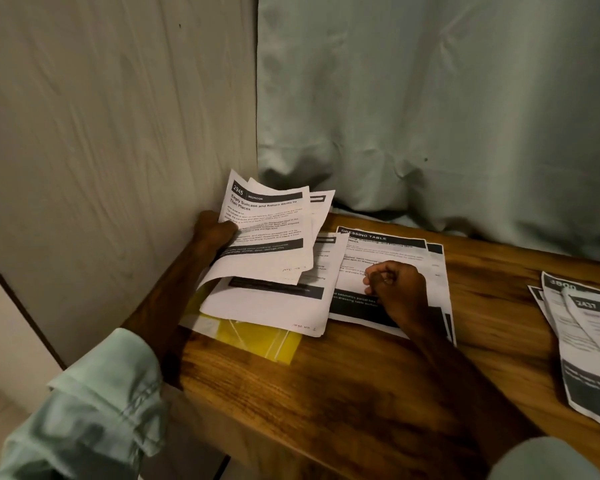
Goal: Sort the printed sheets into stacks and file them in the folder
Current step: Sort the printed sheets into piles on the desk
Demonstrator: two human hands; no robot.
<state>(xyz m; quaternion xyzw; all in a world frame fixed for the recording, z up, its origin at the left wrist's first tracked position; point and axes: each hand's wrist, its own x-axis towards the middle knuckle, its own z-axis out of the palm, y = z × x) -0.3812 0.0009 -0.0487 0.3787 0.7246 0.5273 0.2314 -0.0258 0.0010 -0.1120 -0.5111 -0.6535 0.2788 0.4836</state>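
Head view. Wooden table (361, 382), glossy, warm brown with dark streaked grain, tucked into a corner between a pale wood-grain panel (118, 116) on the left and a soft, creased grey-green curtain (430, 98) behind.

Left hand (215, 233), out of a rolled pale green sleeve (101, 403), curled round the left edge of a held sheaf (271, 233) of thin white printed sheets, thumb on top. Bowed and loosely fanned, raised off the table at the far left corner; black header bar at the far end, long axis running away from the person.

Beneath it, a middle stack (274, 306) lying flat, partly over a shiny yellow folder (257, 341) that juts out toward the near edge.

Just to the right, a stack headed "DRESSING TABLE" (395, 245), flat, header far, long axis leaning right toward the near end. Right hand (395, 287) resting on it, fingers curled tight with thumb against forefinger; cannot tell whether pinching a sheet or holding nothing.

Well apart at the right edge, a fanned stack (589, 348), headers far, long axes slanting near-right, partly cut off.
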